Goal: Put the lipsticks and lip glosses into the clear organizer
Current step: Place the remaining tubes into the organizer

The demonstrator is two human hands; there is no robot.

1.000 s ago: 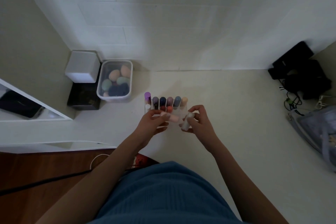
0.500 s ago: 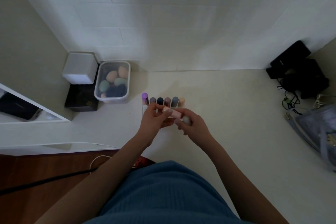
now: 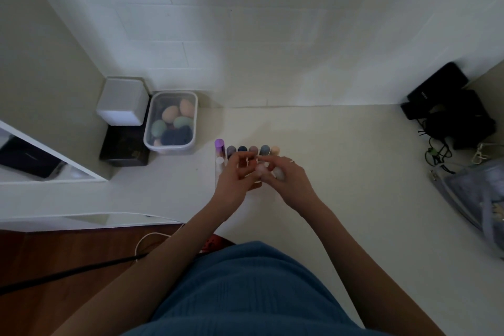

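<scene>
The clear organizer (image 3: 221, 172) stands on the cream table. Its back row holds several upright tubes, from a purple-capped lip gloss (image 3: 219, 144) on the left to a peach lipstick (image 3: 275, 149) on the right. Both hands hover over the organizer's front part and hide it. My left hand (image 3: 234, 176) pinches a pale pink lipstick (image 3: 260, 169), seen almost end-on and blurred. My right hand (image 3: 291, 180) grips a whitish lipstick (image 3: 278, 172) just right of it, fingertips reaching toward the pink one.
A clear tub (image 3: 171, 146) of coloured makeup sponges stands at the back left beside a white box (image 3: 122, 102) on a black box (image 3: 124, 148). A mirror (image 3: 41, 161) leans at left. Black devices and cables (image 3: 447, 117) and a grey pouch (image 3: 477, 194) lie at right.
Both hands moved together and forward over the organizer. The pink lipstick in my left hand tipped from lying sideways to nearly upright.
</scene>
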